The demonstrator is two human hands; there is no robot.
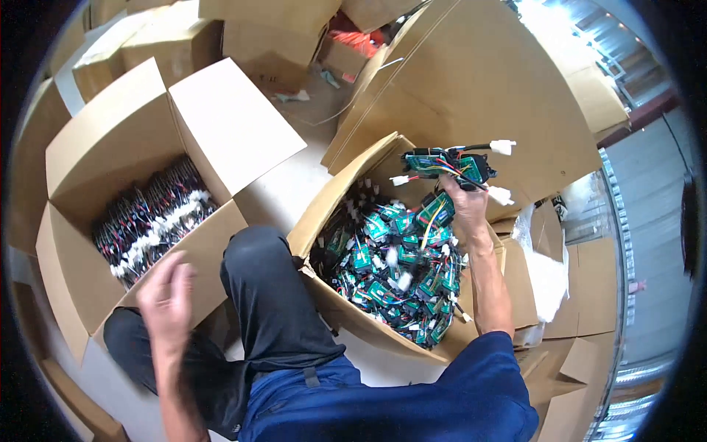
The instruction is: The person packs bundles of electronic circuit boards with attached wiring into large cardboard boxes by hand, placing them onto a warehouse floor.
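Observation:
My right hand (465,202) is closed on a small bundle of green circuit boards (442,163) with coloured wires and white plugs, held above the right-hand carton. Below it, that carton (294,237) holds a loose heap of similar wired boards (387,258). My left hand (166,295), blurred by motion, is over the near edge of the left carton (110,166). Its fingers point upward and look apart, with nothing seen in them. Inside the left carton, wired boards (147,221) stand in tight rows, their white plugs along the near side.
A large cardboard sheet (471,88) rises behind the right carton. More closed cartons (169,44) stand at the back left. Clear plastic wrap (545,276) and flattened cardboard (582,295) lie to the right. My bent knee (254,254) is between the two open cartons.

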